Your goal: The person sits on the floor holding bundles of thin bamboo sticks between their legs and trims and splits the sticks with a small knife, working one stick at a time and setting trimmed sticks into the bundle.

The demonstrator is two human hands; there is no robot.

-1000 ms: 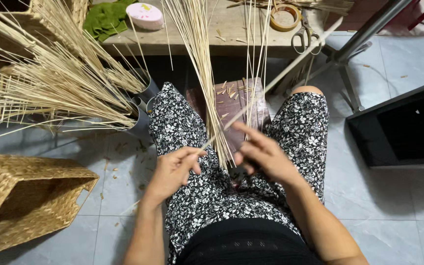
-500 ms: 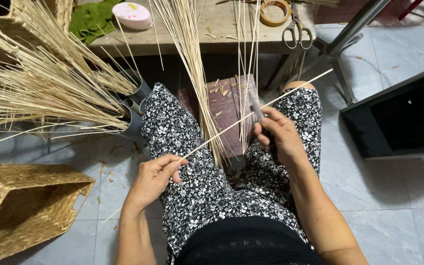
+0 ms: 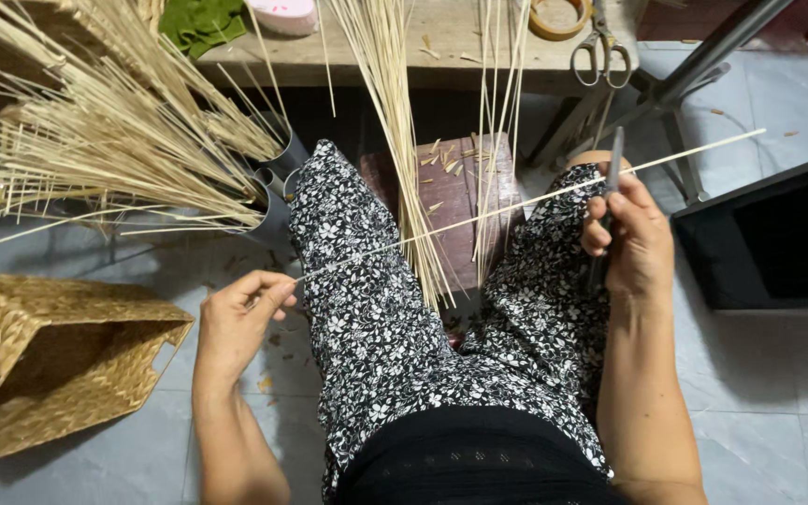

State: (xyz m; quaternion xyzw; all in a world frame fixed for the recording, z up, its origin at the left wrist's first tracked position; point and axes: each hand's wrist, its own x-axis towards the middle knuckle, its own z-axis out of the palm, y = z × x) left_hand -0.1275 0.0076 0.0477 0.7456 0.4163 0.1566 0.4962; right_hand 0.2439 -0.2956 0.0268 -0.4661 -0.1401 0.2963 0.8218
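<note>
We are pinching the long pale reed strip in our left hand at eight o'clock, while our right hand at three o'clock is gripping a dark slim knife against it. Since before, our hands are spreading wider apart. Open tile floor is lying at four o'clock; the woven straw basket is crowding nine o'clock.

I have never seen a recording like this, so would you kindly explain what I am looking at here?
There is no machine: a camera on a seated person's head looks down at their lap and two bare hands. The left hand pinches one end of a long thin pale reed that stretches across the knees. The right hand holds a dark slim tool against it. Between the knees stands a bundle of reeds. A woven basket lies on the tiled floor, and scissors rest on a wooden bench.
</note>
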